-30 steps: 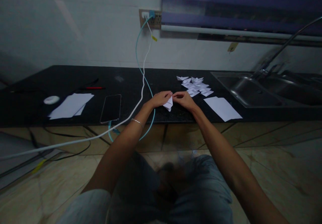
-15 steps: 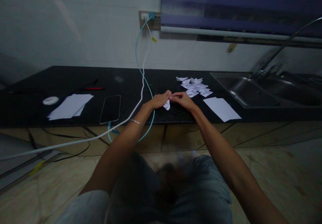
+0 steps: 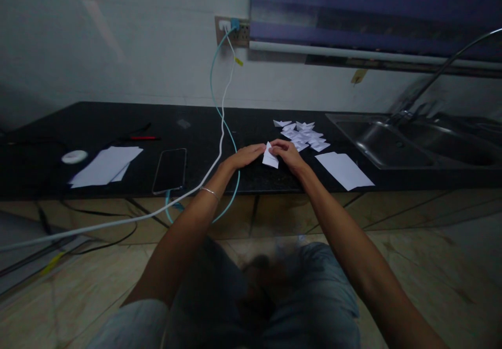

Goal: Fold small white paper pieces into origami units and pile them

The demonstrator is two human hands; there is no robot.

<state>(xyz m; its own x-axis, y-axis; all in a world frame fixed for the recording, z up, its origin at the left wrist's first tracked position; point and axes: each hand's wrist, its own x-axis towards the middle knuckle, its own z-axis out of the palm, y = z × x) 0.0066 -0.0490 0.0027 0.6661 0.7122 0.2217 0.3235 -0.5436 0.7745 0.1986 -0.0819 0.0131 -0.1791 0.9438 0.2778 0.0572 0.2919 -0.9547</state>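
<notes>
A small folded piece of white paper (image 3: pixel 270 159) stands out against the black countertop, narrow at the top and wider at the bottom. My right hand (image 3: pixel 288 154) pinches its right side between thumb and fingers. Stretched out flat at the paper's left is my left hand (image 3: pixel 248 156), its fingertips reaching the paper's edge; whether they touch it I cannot tell. Beyond my right hand lies a cluster of several folded paper boats (image 3: pixel 304 133). Flat white sheets (image 3: pixel 345 170) rest to the right of that hand.
On the left are a stack of white sheets (image 3: pixel 105 167), a phone (image 3: pixel 170 170), a white roll (image 3: pixel 74 157) and a red pen (image 3: pixel 144 138). A white cable (image 3: pixel 221 134) and a teal cable (image 3: pixel 236 153) run down from the wall socket. A metal sink (image 3: pixel 382 139) is at the right.
My left hand has drawn off the folded paper and flattened at its left. The paper now shows more fully, raised in my right hand's pinch.
</notes>
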